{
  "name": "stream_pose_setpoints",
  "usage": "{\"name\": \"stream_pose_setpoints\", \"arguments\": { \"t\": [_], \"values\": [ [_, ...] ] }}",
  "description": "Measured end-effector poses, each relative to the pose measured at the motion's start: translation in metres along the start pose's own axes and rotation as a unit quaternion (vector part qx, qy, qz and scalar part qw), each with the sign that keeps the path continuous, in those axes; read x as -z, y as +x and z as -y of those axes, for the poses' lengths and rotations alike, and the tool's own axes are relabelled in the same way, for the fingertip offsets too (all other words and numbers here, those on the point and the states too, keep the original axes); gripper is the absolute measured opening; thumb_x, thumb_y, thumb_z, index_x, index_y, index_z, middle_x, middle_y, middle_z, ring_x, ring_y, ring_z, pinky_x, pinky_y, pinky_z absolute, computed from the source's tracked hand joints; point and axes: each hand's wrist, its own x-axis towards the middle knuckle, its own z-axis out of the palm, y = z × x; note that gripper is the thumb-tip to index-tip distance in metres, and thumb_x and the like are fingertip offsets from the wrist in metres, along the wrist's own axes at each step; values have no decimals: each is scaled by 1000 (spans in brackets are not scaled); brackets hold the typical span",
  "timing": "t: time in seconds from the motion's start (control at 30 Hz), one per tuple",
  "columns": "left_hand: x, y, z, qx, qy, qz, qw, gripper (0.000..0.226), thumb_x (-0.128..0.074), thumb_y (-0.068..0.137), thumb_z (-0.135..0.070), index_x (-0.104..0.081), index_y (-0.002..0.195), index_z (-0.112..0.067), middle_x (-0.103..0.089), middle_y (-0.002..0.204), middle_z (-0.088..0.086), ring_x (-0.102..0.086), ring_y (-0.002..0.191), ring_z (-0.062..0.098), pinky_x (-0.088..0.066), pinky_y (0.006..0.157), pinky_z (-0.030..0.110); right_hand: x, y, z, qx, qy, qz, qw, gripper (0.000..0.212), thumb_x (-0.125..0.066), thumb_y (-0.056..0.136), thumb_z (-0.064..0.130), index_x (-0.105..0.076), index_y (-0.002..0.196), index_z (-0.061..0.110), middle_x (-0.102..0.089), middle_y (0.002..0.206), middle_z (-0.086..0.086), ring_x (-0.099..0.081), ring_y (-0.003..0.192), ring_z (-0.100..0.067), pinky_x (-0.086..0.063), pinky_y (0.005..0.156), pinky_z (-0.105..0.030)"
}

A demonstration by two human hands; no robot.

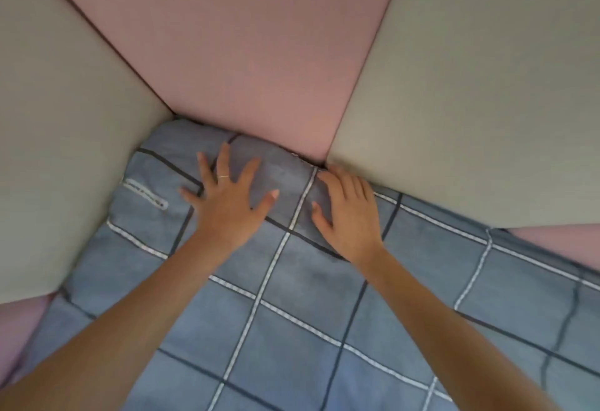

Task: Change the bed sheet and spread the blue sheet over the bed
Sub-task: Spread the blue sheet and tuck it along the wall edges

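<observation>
Left hand (227, 202) and right hand (349, 215) pressed flat on blue sheet (302, 284), fingers (224, 157) spread. Bulge (282, 176) under fingers should be smoothed outward toward padded wall (259, 69).

The soft blue cotton bed sheet (292, 329), spread from 3 to 9 o'clock, carries a large check of white dashed lines crossed by dark navy lines, with a short white stitched strip (146, 194) at 9 o'clock. At 12 o'clock stands a plain dusty-pink padded wall panel (243, 53), with a plain beige left padded panel (65, 118) at 10 o'clock and a matching beige right padded panel (487, 102) at 2 o'clock.
</observation>
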Motion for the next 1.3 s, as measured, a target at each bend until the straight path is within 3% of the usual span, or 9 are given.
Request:
{"name": "stream_pose_setpoints", "arguments": {
  "t": [0.07,0.2,0.33,0.43,0.57,0.73,0.9,1.13,1.3],
  "values": [
    [-12,-21,3,-2,27,46,999,78,-42,83,-70,-7,148,-46,19,157,-5,21,142,34,-10,101,76,25,-41,-17,-16,-56,-7,998,42,-48,83,32,-55,118,10,-58,120,-11,-52,107,-29,-37,93,-39],
    [-27,-29,12,1,17,144,989,93,-51,74,-74,3,146,-50,25,156,-9,22,142,36,-16,103,74,65,-116,-88,-218,-141,87,962,60,-37,87,44,-50,132,7,-53,131,-15,-51,116,-36,-40,99,-45],
    [-15,-4,14,-2,-33,225,974,87,-55,80,-68,-11,150,-40,13,160,4,17,141,44,5,116,48,105,-144,-138,-312,-120,131,933,70,-24,88,53,-44,139,9,-44,143,-14,-42,130,-35,-30,108,-46],
    [-4,-9,10,-6,-60,183,981,67,-57,90,-49,-30,148,-29,-4,160,11,3,144,40,4,118,40,106,-145,-145,-343,-97,135,925,61,-40,94,45,-34,145,11,-34,150,-10,-33,137,-29,-24,112,-41],
    [-18,-58,-10,-22,-112,197,974,56,-61,92,-27,-41,143,-16,-6,157,20,-14,144,35,-5,118,38,96,-133,-140,-423,-53,125,896,82,-69,77,41,-32,142,6,-38,140,-16,-37,128,-35,-29,105,-43],
    [-62,-104,-2,-51,-80,229,969,66,-62,89,-32,-35,147,-19,-3,159,13,-5,144,42,-5,119,45,96,-123,-145,-404,-99,162,895,74,-70,75,43,-43,136,11,-40,137,-16,-36,128,-34,-23,106,-40],
    [-62,-98,5,-29,-120,241,963,58,-62,90,-28,-41,144,-22,-3,159,5,-4,143,44,-7,119,41,95,-140,-149,-413,12,125,902,78,-74,75,33,-36,138,7,-46,137,-14,-42,128,-33,-29,108,-40],
    [-55,-102,5,-11,-137,252,958,46,-58,93,-25,-49,138,-23,-4,159,-1,-6,144,42,-15,118,43,103,-107,-171,-366,-41,290,883,67,-57,87,48,-38,143,17,-40,147,-9,-38,134,-28,-30,108,-37],
    [-45,-116,-3,-9,-284,112,952,24,-55,89,-1,-69,107,-5,-50,138,17,-46,130,31,-32,104,25,96,-98,-170,-446,16,328,833,65,-51,92,42,-30,146,12,-36,149,-15,-36,134,-34,-32,109,-36]
  ]
}}
